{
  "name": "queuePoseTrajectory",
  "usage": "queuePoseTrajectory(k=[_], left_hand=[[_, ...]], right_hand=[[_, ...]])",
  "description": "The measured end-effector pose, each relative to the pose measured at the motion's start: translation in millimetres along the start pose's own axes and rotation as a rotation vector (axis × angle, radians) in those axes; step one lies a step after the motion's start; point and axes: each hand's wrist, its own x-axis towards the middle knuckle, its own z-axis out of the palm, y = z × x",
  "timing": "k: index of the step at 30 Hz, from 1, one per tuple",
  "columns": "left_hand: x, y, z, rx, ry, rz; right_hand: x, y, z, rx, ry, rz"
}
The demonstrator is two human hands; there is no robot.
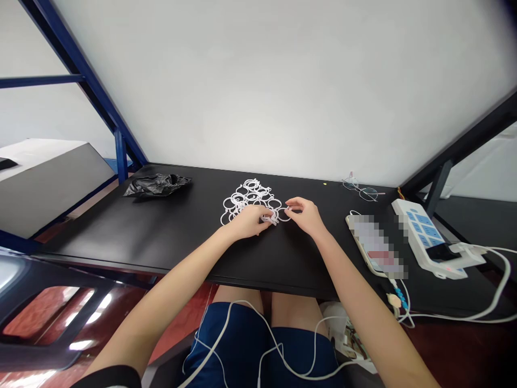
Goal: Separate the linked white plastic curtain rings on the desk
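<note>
A loose pile of white plastic rings [252, 188] lies on the black table in front of me. My left hand [251, 220] is closed around several of these rings at the near right side of the pile. Between thumb and fingertips, my right hand [304, 213] pinches one white ring [283, 214] just to the right of them. This ring lies against the bunch in my left hand; whether they are linked cannot be made out. My left hand hides part of the pile.
A crumpled black plastic bag [157, 185] is on the table's left. At right are eyeglasses [363, 189], a phone [374, 245] on a charging cable, and a white power strip [426, 237]. White cables cross my lap. A grey-white wall [274, 91] rises behind the table [161, 231].
</note>
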Motion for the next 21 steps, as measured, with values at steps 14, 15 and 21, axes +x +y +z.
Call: queuePoseTrajectory(k=[14, 15, 21], left_hand=[[4, -7, -6.2, -0.092, 0.028, -0.054], [4, -8, -5.6, -0.087, 0.035, -0.036], [5, -10, -5.6, -0.108, 0.096, -0.021]], right_hand=[[-5, -16, 1, 0.066, 0.144, -0.078], [-5, -18, 2, 0.082, 0.162, -0.096], [-10, -23, 6, 0.126, 0.225, -0.152]])
